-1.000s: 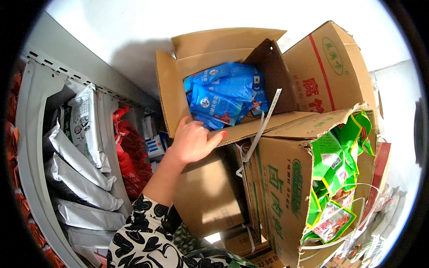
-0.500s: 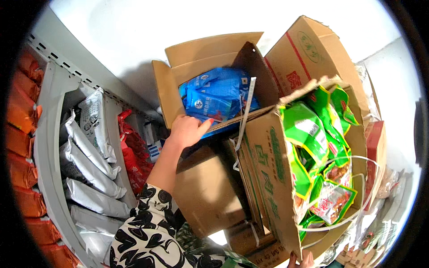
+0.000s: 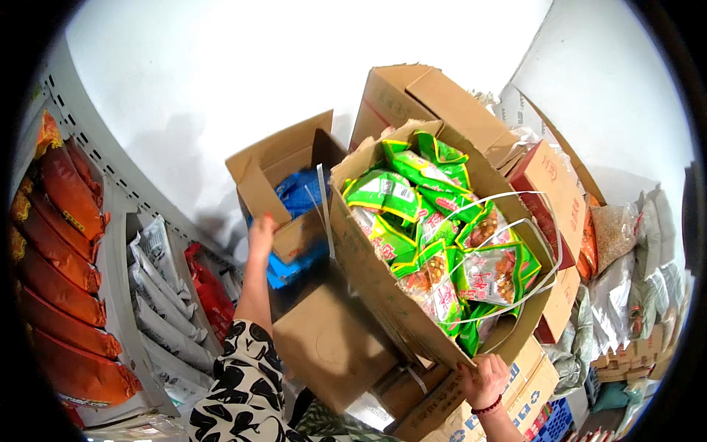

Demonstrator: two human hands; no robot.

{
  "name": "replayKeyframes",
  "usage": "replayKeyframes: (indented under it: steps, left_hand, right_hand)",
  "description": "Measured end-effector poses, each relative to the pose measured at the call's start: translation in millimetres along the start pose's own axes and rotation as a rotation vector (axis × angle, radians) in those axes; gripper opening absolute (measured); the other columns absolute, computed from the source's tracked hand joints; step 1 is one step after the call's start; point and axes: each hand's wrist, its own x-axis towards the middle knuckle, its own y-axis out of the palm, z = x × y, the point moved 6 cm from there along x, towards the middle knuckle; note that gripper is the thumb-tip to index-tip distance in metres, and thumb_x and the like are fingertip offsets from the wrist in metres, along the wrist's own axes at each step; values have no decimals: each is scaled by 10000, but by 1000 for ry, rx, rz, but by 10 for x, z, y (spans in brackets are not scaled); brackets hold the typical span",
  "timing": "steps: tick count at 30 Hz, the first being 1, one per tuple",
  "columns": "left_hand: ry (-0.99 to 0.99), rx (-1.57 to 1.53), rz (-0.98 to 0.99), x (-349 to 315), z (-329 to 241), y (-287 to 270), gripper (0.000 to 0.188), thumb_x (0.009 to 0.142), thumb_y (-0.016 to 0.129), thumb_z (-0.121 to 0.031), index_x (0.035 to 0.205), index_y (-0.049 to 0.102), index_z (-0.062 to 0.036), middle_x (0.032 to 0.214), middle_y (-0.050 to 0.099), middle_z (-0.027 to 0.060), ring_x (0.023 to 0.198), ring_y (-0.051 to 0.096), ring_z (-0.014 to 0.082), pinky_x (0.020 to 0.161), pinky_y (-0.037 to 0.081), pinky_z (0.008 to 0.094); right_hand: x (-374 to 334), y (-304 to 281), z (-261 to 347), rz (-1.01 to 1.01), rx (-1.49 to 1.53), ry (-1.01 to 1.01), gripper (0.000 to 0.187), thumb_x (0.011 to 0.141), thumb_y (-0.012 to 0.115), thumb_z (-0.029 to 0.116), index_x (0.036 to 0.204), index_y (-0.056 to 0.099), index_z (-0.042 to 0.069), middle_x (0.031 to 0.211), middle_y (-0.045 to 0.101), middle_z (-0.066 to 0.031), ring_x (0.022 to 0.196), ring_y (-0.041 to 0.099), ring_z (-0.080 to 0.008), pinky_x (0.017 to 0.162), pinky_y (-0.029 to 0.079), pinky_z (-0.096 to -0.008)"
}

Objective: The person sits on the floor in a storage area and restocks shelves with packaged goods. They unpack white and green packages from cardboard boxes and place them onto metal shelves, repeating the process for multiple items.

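Note:
My left hand (image 3: 263, 234) is closed over the left front edge of an open cardboard box (image 3: 300, 241) by the white wall. Blue plastic packs (image 3: 302, 193) lie inside it, and more blue shows below its front edge. To the right stands a larger open carton (image 3: 383, 303), filled with green-edged snack packets (image 3: 442, 228). The near corner of this carton is in the grip of my right hand (image 3: 486, 379), which has a dark red bracelet at the wrist. A loose white strap (image 3: 557, 243) loops over the packets.
At the left, shelves hold orange-brown bags (image 3: 66, 295), silver-white bags (image 3: 169, 324) and red packs (image 3: 212, 291). A closed carton (image 3: 335, 335) sits before me. More cartons (image 3: 456, 110) stack behind, with grey and clear bags (image 3: 626, 287) hanging at the right.
The view has swung right. My left hand has shifted from the blue-pack box's front edge toward its left corner. The packet carton sits closer to that box, hiding more of it.

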Motion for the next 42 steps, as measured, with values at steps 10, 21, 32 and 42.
replayKeyframes:
  steps: [10, 21, 32, 42]
  left_hand:
    - [71, 377, 458, 456, 274, 438, 620, 746, 624, -381, 1198, 481, 19, 1165, 537, 150, 1031, 525, 235, 884, 395, 304]
    - [129, -406, 474, -267, -1457, 1391, 784, 819, 467, -569, 1351, 245, -38, 1363, 314, 116, 1242, 314, 233, 1025, 207, 390]
    - [195, -163, 321, -119, -1681, 1571, 391, 742, 545, -59, 1111, 476, 49, 992, 553, 137, 849, 558, 227, 732, 452, 331]
    - [387, -67, 225, -564, -1575, 1270, 222, 742, 472, -46, 939, 557, 15, 843, 575, 84, 728, 552, 166, 625, 449, 294]
  right_hand:
    - [-33, -16, -70, 0, -47, -3, 214, 619, 689, 156, 680, 500, 75, 637, 486, -59, 583, 497, -237, 518, 393, -345]
    - [-261, -128, -223, -100, -39, 42, 247, 648, 656, 215, 725, 462, 83, 683, 488, -50, 658, 519, -225, 582, 425, -343]
    - [-749, 233, -1179, -221, 974, 1138, 964, 689, 675, 485, 1334, 200, -52, 1294, 366, -235, 1193, 372, -300, 971, 324, -377]
    - [-517, 45, -1153, 31, 904, 1217, 447, 710, 448, 56, 1135, 413, -79, 955, 562, -275, 821, 592, -359, 662, 496, -403]
